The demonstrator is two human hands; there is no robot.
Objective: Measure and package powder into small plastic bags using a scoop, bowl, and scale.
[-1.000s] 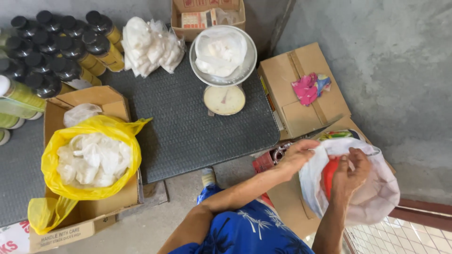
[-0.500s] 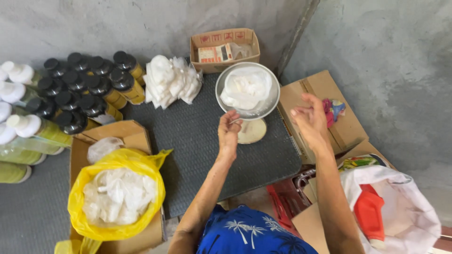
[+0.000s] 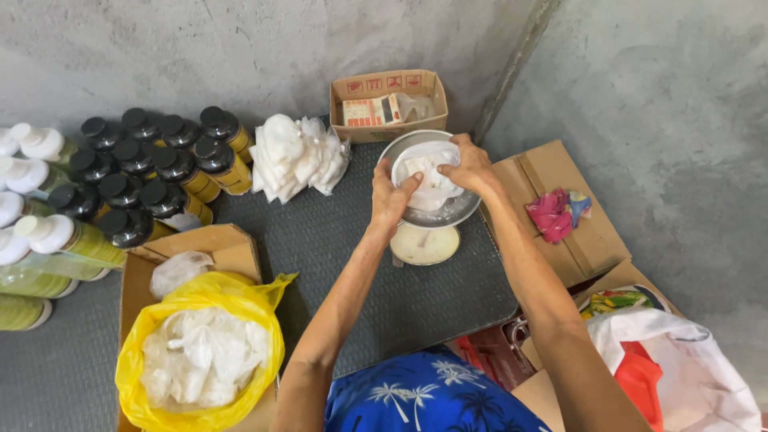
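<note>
Soft, even daylight fills the scene, bright but not harsh. Shadows are faint: a weak one lies under the metal bowl [image 3: 428, 180] and beside the arms. The yellow bag [image 3: 200, 360] shows mild sheen (no real glare). Focus is sharp throughout, with slight wide-angle bending toward the edges.

White-capped bottles [image 3: 24, 240] and white bag [image 3: 688, 376] run off frame.
</note>
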